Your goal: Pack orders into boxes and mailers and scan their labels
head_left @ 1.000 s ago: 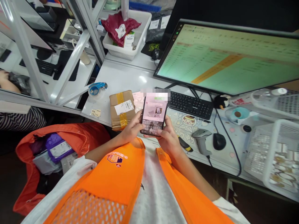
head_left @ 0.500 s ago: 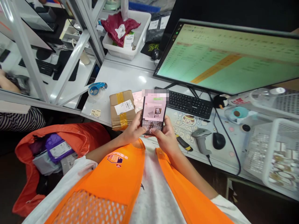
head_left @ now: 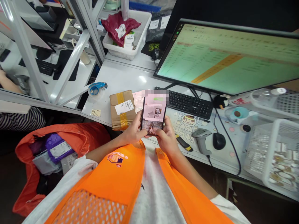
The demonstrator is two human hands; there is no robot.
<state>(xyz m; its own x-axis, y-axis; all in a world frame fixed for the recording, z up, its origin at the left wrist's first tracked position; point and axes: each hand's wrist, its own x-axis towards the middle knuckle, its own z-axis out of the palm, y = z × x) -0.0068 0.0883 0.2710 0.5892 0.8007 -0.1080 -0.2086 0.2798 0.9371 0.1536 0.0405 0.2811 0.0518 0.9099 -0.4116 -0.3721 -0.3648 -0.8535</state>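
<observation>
Between both hands I hold a smartphone (head_left: 154, 110) upright over the desk's front edge. Its lit screen shows a pink chat page with pictures, and a keyboard at the bottom. My left hand (head_left: 135, 130) is closed on the phone's left side, the thumb by the lower screen. On the other side my right hand (head_left: 167, 135) grips the right edge, its thumb over the keyboard. A taped cardboard box (head_left: 122, 109) with a white label lies just left of the phone, and a pink sheet (head_left: 138, 101) is partly hidden behind it.
A monitor (head_left: 224, 56) and a black keyboard (head_left: 189, 104) stand behind. Rightward lie a utility knife (head_left: 184, 143), barcode scanner (head_left: 201, 138), mouse (head_left: 219, 141) and white basket (head_left: 268, 155). A blue tape dispenser (head_left: 97, 88) sits left; an orange bag (head_left: 91, 135) of parcels is below. Another person's arm (head_left: 9, 83) shows far left.
My right thumb has shifted slightly right and down over the phone's keyboard, and the left thumb has moved a little. The phone stays in place.
</observation>
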